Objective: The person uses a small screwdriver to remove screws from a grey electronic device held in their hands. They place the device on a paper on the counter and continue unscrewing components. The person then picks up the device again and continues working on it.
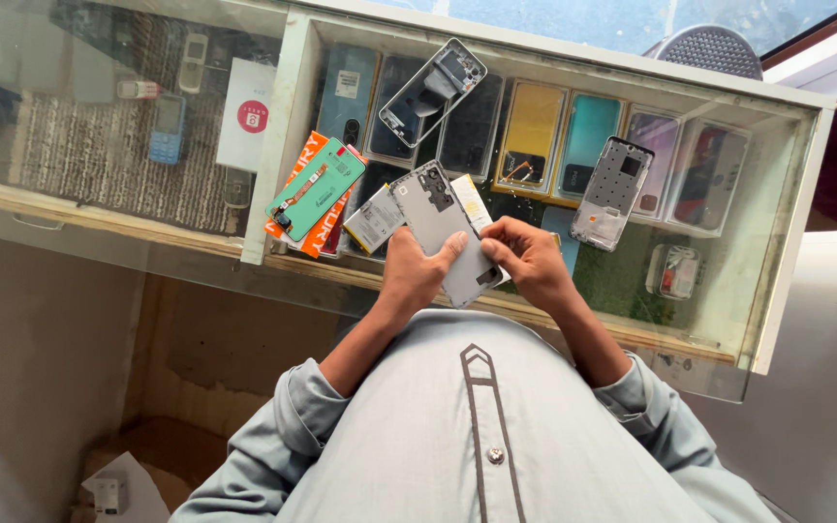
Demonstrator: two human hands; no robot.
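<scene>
The left hand (417, 271) is gripping a grey phone back panel (448, 237), fingers wrapped behind it and the thumb lying across its face, so the panel is being steadied at a slant above the edge of the glass counter (787, 194). The right hand (533, 260) is closing on the panel's lower right edge, its fingertips bunched against the rim as though pinching or prying there; whether it is holding some small tool I cannot tell. A pale slip or card (472, 200) is showing just behind the panel, touching it.

Just beside the left hand a flat silvery battery (373, 219) is lying on the glass, and further left a green-backed display part with a ribbon cable (317, 188) is resting on top of an orange packet (294, 184), kept within easy reach. Two bare phone frames are sitting on the counter top, one (433, 90) up near the far edge and one (613, 192) to the right of the hands, well apart from each other. Under the glass a row of coloured phone covers (533, 136) is standing on display, and in the neighbouring case a small blue keypad phone (168, 129) is lying on a striped mat
</scene>
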